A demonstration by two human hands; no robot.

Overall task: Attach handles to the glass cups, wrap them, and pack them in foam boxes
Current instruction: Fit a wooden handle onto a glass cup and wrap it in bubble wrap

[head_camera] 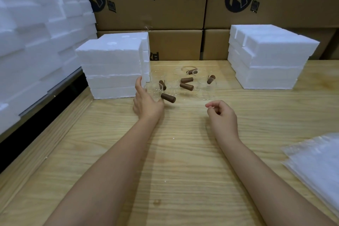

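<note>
At 9 o'clock we see a tall wall of foam slabs (27, 42). At 11 o'clock a stack of foam boxes (111, 68) stands on the bench (183, 161). Just beside its 5 o'clock corner, our left hand (146, 101) wraps around the nearest glass cup (156, 91), with the brown handle (168, 98) pointing toward 4 o'clock. Behind, at 12 o'clock, more glass cups (185, 82) cluster, with 5 brown handles among them. Our right hand (222, 115) hovers at 1 o'clock, fingers loosely curled, holding nothing. At 2 o'clock sits a second foam stack (269, 60), and clear wrapping sheets (315, 161) lie at 4 o'clock. Cardboard cartons (152, 5) line the back.
</note>
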